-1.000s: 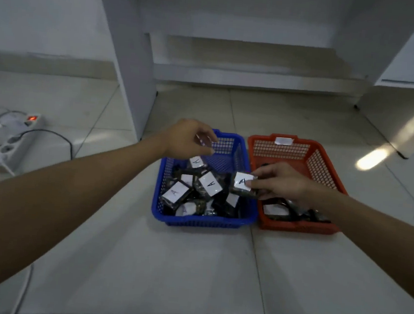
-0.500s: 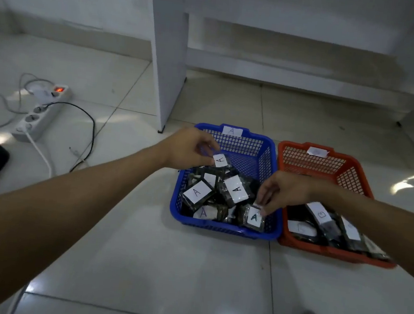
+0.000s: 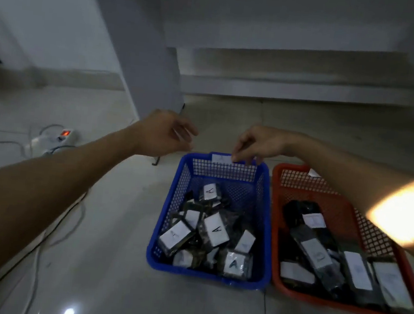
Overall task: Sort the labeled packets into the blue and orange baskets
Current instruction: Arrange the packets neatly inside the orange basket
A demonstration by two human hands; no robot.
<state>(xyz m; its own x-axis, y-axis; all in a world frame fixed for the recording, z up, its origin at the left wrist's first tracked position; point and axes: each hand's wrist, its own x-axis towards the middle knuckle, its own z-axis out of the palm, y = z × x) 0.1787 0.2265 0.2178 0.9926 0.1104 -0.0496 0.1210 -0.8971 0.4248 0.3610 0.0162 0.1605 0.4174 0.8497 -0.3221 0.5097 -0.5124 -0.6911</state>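
Observation:
The blue basket (image 3: 265, 183) stands on the floor tiles and holds several dark packets with white "A" labels (image 3: 214, 230). Beside it on the right, the orange basket (image 3: 277, 190) holds several longer dark packets with white labels (image 3: 318, 255). My left hand (image 3: 167, 134) hovers left of and beyond the blue basket's far corner, fingers loosely curled, nothing in it. My right hand (image 3: 258, 144) hangs over the blue basket's far rim, fingertips pointing down near the white tag on that rim, holding nothing.
A white power strip (image 3: 57, 138) with a lit red switch lies at the left, its cables trailing across the floor. A white furniture leg (image 3: 153, 74) and a low shelf stand behind the baskets. Bright glare covers my right forearm.
Both hands have lifted out of the blue basket and moved to its far edge. The packets they held now lie in the basket. The camera has tilted closer over the baskets.

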